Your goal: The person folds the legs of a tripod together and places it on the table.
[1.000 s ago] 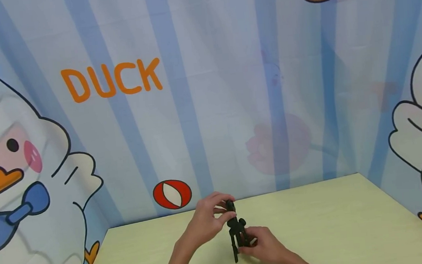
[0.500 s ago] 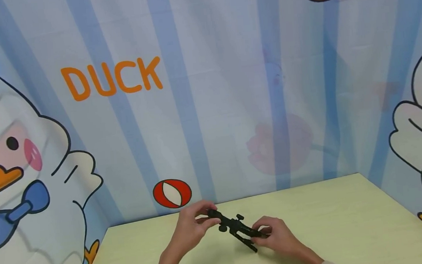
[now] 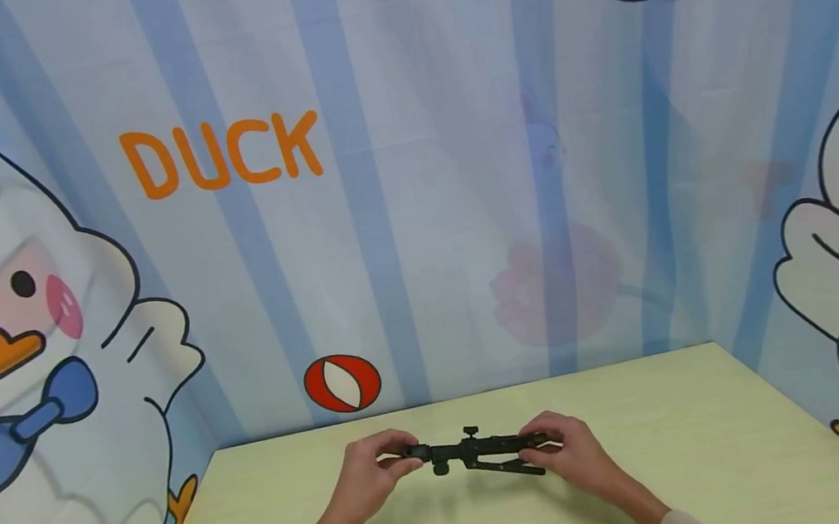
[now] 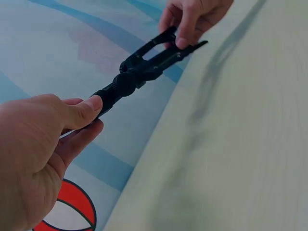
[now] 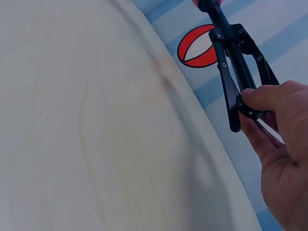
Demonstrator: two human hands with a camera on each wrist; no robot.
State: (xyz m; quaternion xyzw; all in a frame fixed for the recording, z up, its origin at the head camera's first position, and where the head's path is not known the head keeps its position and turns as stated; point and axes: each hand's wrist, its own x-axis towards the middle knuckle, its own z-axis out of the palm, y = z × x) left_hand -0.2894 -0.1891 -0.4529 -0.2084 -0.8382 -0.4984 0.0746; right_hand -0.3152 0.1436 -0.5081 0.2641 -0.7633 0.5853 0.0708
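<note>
A small black tripod [image 3: 474, 452] lies level between both hands, raised over the table, its head to the left and its legs to the right. Thumb and fingers of my left hand [image 3: 369, 476] pinch the head end. At the other end my right hand [image 3: 573, 458] pinches the legs. One leg slants slightly apart below the rest in the head view. Two knobs stick out near the middle. In the right wrist view the tripod's legs [image 5: 230, 91] are partly spread, and the right thumb presses near the bottom of the center column.
The pale yellow table [image 3: 704, 428] spreads out below, with the shadow of hands and tripod on it. Behind its back edge hangs a blue-striped curtain [image 3: 452, 209] printed with ducks, a red ball and the word DUCK.
The tripod has turned from upright to level, legs swinging up to the right. My left hand has moved left and down; my right hand has moved right and up.
</note>
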